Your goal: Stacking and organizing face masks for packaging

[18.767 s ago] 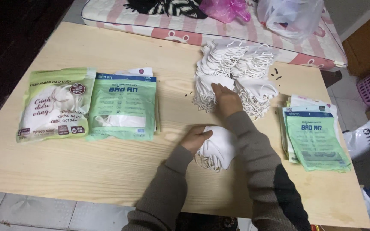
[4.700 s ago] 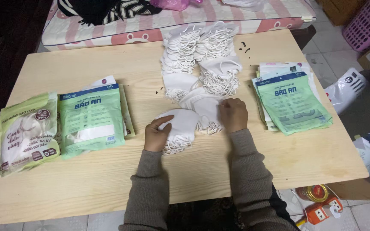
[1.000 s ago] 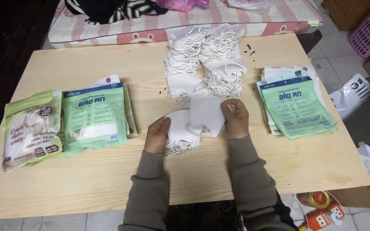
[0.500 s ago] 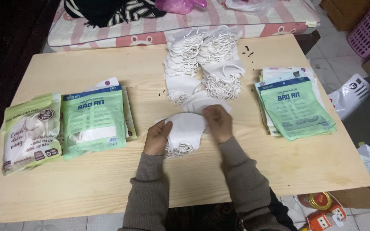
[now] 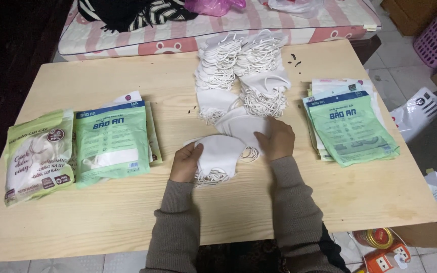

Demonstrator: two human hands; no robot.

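Both hands (image 5: 187, 162) (image 5: 277, 138) partly cover white masks (image 5: 222, 153); ear loops half hidden.

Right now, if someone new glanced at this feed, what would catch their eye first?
Probably the big heap of white masks at the table's far middle, with the left hand and right hand on a small stack of masks in front. Green packets lie left and right.

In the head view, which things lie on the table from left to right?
Light green pouch → green packet stack → left hand → small mask stack → right hand → second green packet stack.
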